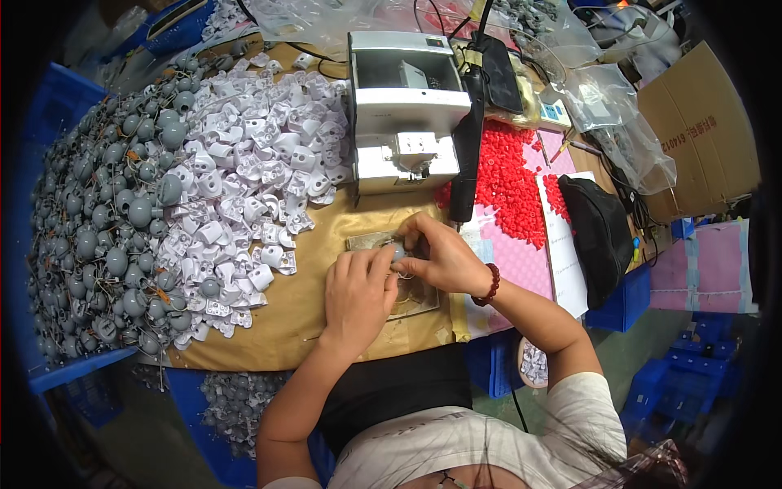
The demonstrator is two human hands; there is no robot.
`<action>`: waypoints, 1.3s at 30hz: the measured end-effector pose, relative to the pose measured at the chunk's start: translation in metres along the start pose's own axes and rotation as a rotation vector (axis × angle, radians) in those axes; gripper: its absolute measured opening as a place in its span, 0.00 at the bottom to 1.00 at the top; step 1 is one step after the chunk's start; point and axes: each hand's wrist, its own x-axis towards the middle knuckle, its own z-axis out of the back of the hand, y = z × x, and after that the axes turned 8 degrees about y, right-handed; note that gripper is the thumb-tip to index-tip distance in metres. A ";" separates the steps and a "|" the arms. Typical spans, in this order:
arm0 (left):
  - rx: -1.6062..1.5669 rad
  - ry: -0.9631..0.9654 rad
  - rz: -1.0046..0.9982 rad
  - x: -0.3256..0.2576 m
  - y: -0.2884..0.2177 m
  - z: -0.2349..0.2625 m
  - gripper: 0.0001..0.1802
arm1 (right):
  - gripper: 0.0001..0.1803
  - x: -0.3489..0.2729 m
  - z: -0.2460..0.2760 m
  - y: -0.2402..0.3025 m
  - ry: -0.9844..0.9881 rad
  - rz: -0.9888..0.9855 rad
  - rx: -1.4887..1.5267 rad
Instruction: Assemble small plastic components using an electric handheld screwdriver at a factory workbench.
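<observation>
Both my hands meet over a small metal plate point(423, 303) on the brown-covered table. Between their fingertips sits a rounded grey plastic part point(397, 252), with a bit of white showing below it. My left hand point(358, 293) closes on it from the left, fingers bent together. My right hand point(440, 254), with a dark red bead bracelet point(491, 285) at the wrist, pinches it from the right. The fingers hide most of the part. Just beyond my hands stands a silver-white bench machine point(407, 114).
White plastic pieces point(252, 163) are heaped left of the machine, beside a larger pile of grey round parts with wires point(114, 236). Small red parts point(509, 179) lie to the right on pink sheeting. A black pouch point(595, 236) and a cardboard box point(700, 130) stand further right.
</observation>
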 end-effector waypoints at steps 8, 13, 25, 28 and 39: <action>-0.148 -0.011 -0.013 -0.008 0.016 0.012 0.21 | 0.29 0.000 0.002 0.003 0.016 0.038 -0.042; 0.040 -0.027 -0.136 -0.025 0.019 0.001 0.21 | 0.31 0.002 0.002 -0.003 0.029 0.080 -0.042; 0.304 0.050 -0.275 -0.016 0.009 0.002 0.19 | 0.26 0.006 0.008 -0.004 0.123 0.152 -0.137; 0.294 0.033 -0.263 -0.020 0.010 0.000 0.19 | 0.26 0.006 0.006 -0.002 0.127 0.139 -0.142; 0.467 0.045 -0.233 -0.017 -0.003 0.004 0.17 | 0.24 0.021 0.030 0.028 0.354 0.104 -0.300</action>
